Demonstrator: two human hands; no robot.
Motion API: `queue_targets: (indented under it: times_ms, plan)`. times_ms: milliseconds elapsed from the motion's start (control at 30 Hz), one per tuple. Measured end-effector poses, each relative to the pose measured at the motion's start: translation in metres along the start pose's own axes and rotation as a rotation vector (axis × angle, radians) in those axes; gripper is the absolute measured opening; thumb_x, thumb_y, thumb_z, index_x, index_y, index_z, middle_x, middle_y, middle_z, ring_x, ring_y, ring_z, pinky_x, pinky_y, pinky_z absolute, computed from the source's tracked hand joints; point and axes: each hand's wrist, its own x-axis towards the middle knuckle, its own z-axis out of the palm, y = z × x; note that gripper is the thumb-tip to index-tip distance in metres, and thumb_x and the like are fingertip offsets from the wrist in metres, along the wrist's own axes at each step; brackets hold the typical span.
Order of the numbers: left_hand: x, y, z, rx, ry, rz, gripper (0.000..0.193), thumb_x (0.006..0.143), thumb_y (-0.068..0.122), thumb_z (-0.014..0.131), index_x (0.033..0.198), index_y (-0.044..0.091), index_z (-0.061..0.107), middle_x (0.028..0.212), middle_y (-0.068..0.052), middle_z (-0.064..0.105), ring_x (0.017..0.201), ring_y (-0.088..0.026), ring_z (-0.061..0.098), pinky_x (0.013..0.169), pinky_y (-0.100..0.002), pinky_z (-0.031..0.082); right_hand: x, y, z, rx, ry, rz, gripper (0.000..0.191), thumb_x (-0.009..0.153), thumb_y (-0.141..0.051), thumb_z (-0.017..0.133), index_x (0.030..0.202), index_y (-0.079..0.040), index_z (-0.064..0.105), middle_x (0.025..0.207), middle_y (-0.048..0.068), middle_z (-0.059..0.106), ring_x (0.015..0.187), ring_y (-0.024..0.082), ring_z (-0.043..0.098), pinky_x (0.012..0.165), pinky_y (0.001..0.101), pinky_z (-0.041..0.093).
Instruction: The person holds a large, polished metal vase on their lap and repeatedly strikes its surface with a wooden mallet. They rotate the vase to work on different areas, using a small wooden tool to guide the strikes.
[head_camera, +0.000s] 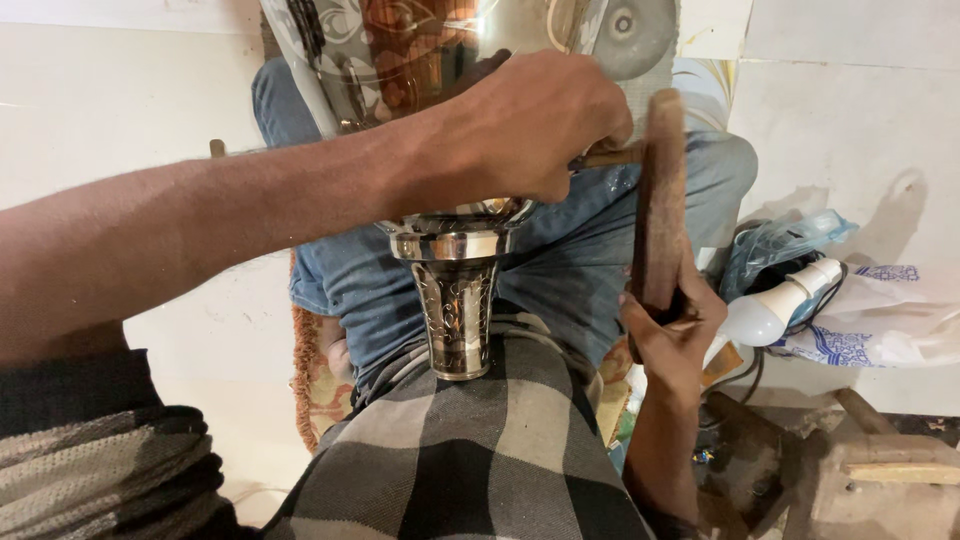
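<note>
White floor and wall panels frame a seated person's lap, where a shiny engraved vase (455, 250) rests neck-down against a checked shirt (470, 450). Reaching across the vase's body, the left hand (520, 125) has its fingers curled tight around a thin chisel (610, 157). Beside it, the right hand (672, 335), wrist bent upward, grips a wooden mallet (662, 200) held upright, touching the chisel's end.

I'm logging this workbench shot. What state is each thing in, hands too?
Left hand: closed on a thin tool, tip against the vessel.
Right hand: gripping the wooden mallet, held upright by the tool.
Metal vessel: propped on the lap, engraved foot toward the camera.
Light bulb: lying on the floor, unlit.
Plastic bag: crumpled.
</note>
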Motion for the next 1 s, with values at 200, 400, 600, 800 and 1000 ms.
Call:
queue_targets:
  times_ms: [200, 400, 600, 800, 1000]
  plan:
    - [0.002, 0.003, -0.004, -0.019, -0.088, -0.055, 0.037, 0.061, -0.001, 0.071, 0.097, -0.006, 0.077, 0.07, -0.022, 0.068, 0.066, -0.035, 0.071, 0.056, -0.048, 0.054, -0.003, 0.009, -0.003, 0.009, 0.02, -0.094, 0.042, 0.082, 0.016, 0.072, 0.123, 0.007, 0.066, 0.099, 0.009, 0.069, 0.086, 0.012, 0.066, 0.081, 0.0264, 0.053]
    - [0.004, 0.005, -0.009, 0.001, -0.17, -0.063, 0.044, 0.061, -0.004, 0.071, 0.105, -0.004, 0.077, 0.07, -0.022, 0.069, 0.066, -0.035, 0.071, 0.056, -0.049, 0.053, -0.009, 0.007, 0.001, 0.213, 0.025, -0.041, 0.046, 0.085, 0.01, 0.073, 0.129, 0.006, 0.062, 0.107, 0.006, 0.069, 0.094, 0.012, 0.067, 0.085, 0.0257, 0.054]
    - [0.001, 0.004, -0.011, -0.013, -0.143, -0.031, 0.043, 0.06, -0.002, 0.073, 0.102, -0.006, 0.076, 0.076, -0.023, 0.071, 0.074, -0.038, 0.072, 0.062, -0.05, 0.055, -0.01, 0.0, 0.009, 0.162, 0.109, 0.0, 0.057, 0.084, 0.01, 0.074, 0.138, 0.006, 0.058, 0.106, 0.007, 0.068, 0.093, 0.013, 0.067, 0.085, 0.0265, 0.055]
    - [0.001, 0.003, -0.012, -0.043, -0.088, 0.021, 0.047, 0.057, -0.001, 0.075, 0.104, -0.006, 0.076, 0.08, -0.022, 0.073, 0.077, -0.04, 0.072, 0.066, -0.05, 0.056, -0.013, -0.002, 0.012, 0.293, 0.101, 0.038, 0.067, 0.081, 0.011, 0.072, 0.145, 0.005, 0.054, 0.106, 0.008, 0.069, 0.092, 0.014, 0.067, 0.081, 0.0261, 0.055]
    - [-0.001, 0.005, -0.014, -0.02, -0.074, 0.104, 0.047, 0.06, -0.008, 0.069, 0.105, -0.003, 0.078, 0.087, -0.02, 0.076, 0.081, -0.037, 0.074, 0.069, -0.047, 0.058, -0.018, -0.004, 0.019, 0.322, 0.162, -0.051, 0.056, 0.085, 0.013, 0.07, 0.138, 0.005, 0.056, 0.106, 0.009, 0.068, 0.092, 0.016, 0.068, 0.083, 0.0285, 0.058]
